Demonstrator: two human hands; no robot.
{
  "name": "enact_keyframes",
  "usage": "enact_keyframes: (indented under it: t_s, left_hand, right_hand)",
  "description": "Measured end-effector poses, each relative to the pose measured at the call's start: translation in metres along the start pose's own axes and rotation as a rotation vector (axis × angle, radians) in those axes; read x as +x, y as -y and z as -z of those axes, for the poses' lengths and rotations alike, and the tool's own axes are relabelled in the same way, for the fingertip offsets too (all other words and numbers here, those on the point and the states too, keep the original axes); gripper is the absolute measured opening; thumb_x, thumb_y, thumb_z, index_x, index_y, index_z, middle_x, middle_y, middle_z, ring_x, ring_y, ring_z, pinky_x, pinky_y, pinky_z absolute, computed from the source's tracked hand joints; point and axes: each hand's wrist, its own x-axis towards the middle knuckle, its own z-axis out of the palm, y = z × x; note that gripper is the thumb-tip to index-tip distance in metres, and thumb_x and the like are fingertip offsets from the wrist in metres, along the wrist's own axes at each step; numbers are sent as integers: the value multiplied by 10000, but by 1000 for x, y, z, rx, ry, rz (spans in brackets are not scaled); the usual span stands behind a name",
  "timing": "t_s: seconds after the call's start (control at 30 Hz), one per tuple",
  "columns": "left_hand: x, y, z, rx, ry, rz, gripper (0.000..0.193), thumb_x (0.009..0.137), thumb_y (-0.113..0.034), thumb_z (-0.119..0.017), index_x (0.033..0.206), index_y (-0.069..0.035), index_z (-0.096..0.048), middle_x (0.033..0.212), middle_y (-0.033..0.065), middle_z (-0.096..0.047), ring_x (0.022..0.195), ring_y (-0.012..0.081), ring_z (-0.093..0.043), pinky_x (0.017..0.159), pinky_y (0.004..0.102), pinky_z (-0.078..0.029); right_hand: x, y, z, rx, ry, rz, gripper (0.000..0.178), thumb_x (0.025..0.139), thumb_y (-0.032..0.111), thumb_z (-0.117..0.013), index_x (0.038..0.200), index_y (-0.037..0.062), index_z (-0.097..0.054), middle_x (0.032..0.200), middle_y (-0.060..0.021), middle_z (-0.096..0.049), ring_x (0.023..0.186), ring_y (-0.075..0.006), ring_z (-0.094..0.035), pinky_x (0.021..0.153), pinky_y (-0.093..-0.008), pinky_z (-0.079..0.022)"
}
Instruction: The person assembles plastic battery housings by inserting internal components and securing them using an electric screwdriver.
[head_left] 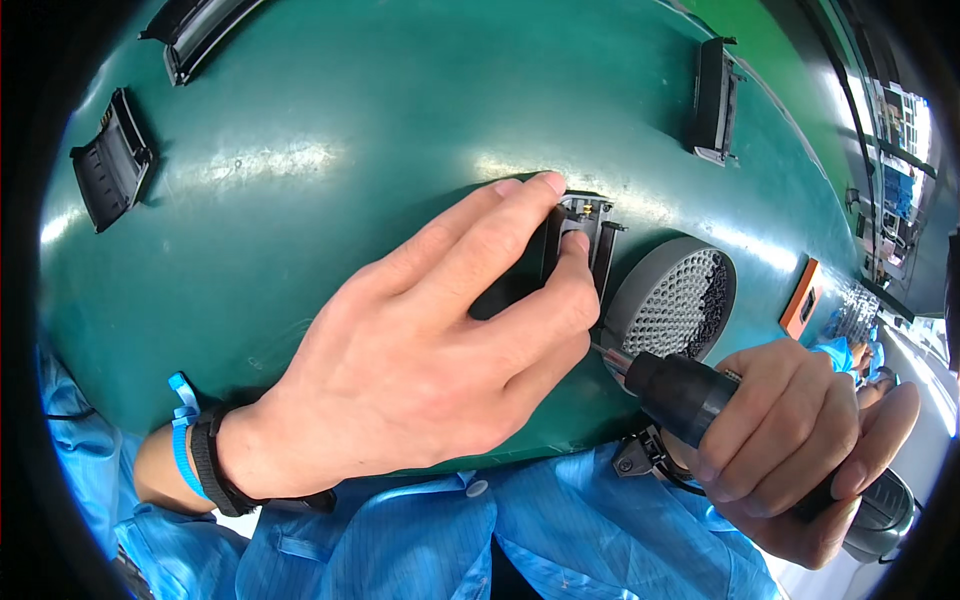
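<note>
Left hand (420, 330): one, back up, fingers bent and holding a black part. Blue strap (182, 450) and black band (207, 455) at its wrist.

Black part (604, 240): one, oblong, with small metal pieces at its far end; lies near the middle of the tabletop (300, 220), partly hidden beneath the left hand.

Right hand (790, 440): one, fingers wrapped tightly round a powered screwdriver.

Screwdriver (685, 395): one, black, tilted, shaft pointing left toward the left hand; whether the tip touches anything cannot be told.

Tray (625, 295): one, round, grey, its floor pitted with rows of holes; just right of the black part. Small dark pieces (712, 290) gathered on its right side.

Plastic housings: three, black; two at far left (113, 160) (205, 35), one at far right (712, 100).

Orange block (801, 298): one, dark recess, right of the tray.

Tabletop: green, glossy, with bright reflections.
</note>
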Motion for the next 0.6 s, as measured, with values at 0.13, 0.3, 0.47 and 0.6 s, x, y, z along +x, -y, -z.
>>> enact_keyframes:
  t_s: [0.13, 0.3, 0.47, 0.6]
  left_hand:
    - [-6, 7, -12, 71, -82, -86, 242, 682, -50, -772, 907, 29, -728, 1130, 99, -668, 1220, 390, -612, 937, 469, -622]
    - [-4, 5, -11, 79, -101, -103, 192, 712, -38, -774, 886, 29, -731, 1104, 94, -671, 1217, 388, -618, 932, 462, -625]
    - [-4, 6, -12, 75, -106, -119, 183, 718, -29, -778, 886, 28, -735, 1091, 89, -671, 1220, 389, -619, 938, 465, -625]
    - [-3, 6, -11, 77, -104, -134, 174, 727, -27, -778, 888, 27, -738, 1094, 86, -671, 1220, 388, -620, 942, 469, -624]
  right_hand:
    - [-2, -4, 1, -7, 6, 14, 294, 814, 117, -639, 940, 37, -386, 484, -58, -533, 347, -135, -522, 352, -248, -498]
    - [-1, 0, 1, -34, -6, -25, 297, 813, 116, -642, 940, 40, -385, 490, -60, -536, 356, -133, -524, 360, -247, -501]
    - [-1, -1, 2, -22, -6, 25, 301, 812, 116, -648, 939, 42, -385, 499, -63, -540, 357, -131, -521, 363, -246, -503]
    - [0, 1, 3, -41, 11, 15, 308, 811, 107, -659, 938, 41, -387, 507, -72, -551, 362, -130, -528, 363, -247, -506]
